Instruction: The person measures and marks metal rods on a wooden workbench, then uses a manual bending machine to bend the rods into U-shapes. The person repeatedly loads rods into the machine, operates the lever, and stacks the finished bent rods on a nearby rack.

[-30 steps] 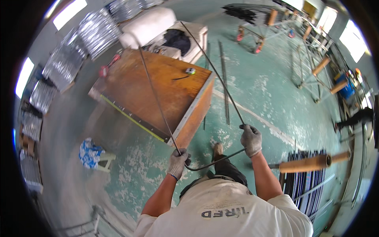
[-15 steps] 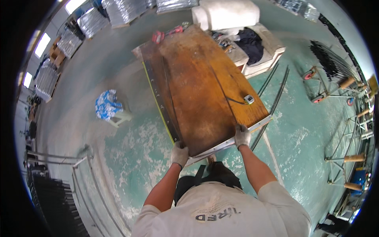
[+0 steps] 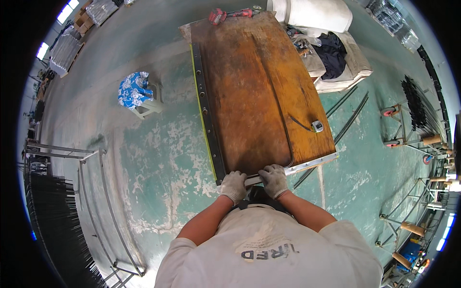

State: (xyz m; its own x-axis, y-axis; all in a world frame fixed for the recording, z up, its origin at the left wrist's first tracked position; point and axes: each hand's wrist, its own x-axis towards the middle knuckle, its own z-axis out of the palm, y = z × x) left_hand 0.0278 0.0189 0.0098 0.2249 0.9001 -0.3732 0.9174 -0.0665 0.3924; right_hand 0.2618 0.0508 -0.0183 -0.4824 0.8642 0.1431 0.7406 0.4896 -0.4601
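Note:
A long U-shaped frame of thin dark metal rod [image 3: 275, 95] lies on the brown wooden tabletop [image 3: 240, 115]. Its rounded near end reaches the front edge. My left hand [image 3: 234, 186], in a pale work glove, curls its fingers over that end near the left corner. Close beside it, my gloved right hand [image 3: 273, 181] is closed over the same end. The gloves hide the rod where it is gripped. Along the table's left edge runs a black rail with holes [image 3: 204, 110], and a yellow strip borders it. A tape measure [image 3: 317, 126] sits on the right part of the top.
A red power tool [image 3: 217, 17] lies at the far end. A pale padded seat [image 3: 348, 77] with dark cloth stands right of the table. Dark rods [image 3: 353, 117] lie on the floor. A stool with a blue floral cover [image 3: 134, 90] is at left; metal racks [image 3: 91, 156] stand beyond.
Both hands have come together from the frame's two near corners toward the middle of its near end. The frame's left side now lies along the black rail. My view has shifted.

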